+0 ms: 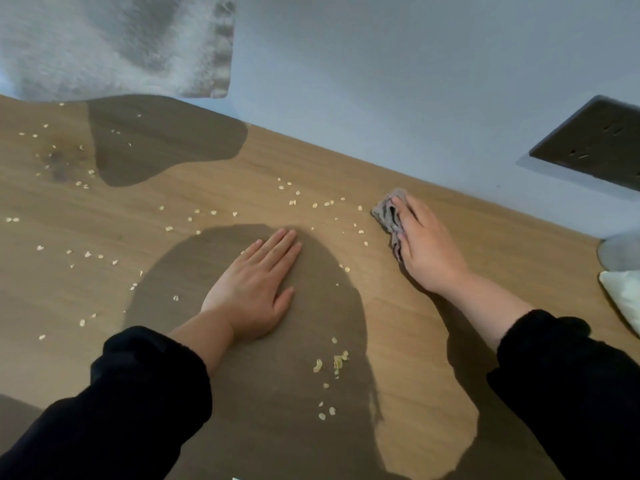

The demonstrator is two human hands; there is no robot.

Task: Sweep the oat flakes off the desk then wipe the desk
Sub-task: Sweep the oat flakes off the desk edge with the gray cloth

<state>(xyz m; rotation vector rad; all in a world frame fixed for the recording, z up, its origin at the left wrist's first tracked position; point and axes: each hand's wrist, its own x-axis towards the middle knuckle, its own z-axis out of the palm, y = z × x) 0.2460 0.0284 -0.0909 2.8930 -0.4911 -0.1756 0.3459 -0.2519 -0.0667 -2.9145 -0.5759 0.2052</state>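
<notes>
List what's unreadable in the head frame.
Head view: cloth mostly under the right hand; thumb hidden, so gripping or pressing is unclear.
Head view: grey fabric top left, blurred and cut by the top edge.
Head view: pale objects cut off at the right edge.
</notes>
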